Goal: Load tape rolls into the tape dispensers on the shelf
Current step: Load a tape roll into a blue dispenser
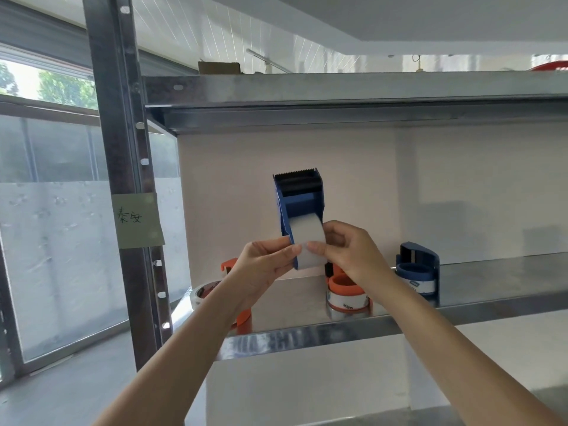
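Above the steel shelf (307,333), left hand (264,265) and right hand (347,250) pinch the white tape roll (309,241) sitting in the raised blue plastic dispenser (299,195). Uneven thumb pressure could cock or drop it.

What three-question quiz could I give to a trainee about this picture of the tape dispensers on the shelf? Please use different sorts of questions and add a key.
1. True or false: the blue plastic tape dispenser with the toothed blade stands on the shiny metal shelf.
2. The second blue plastic dispenser stands: A beside the left post; B to the right of the held one; C on the upper shelf.
3. Which has its thumb on the wide white tape roll: the left hand, the right hand, or both?

Key: 1 false, because both hands hold it in the air above the shelf. 2 B. 3 both.
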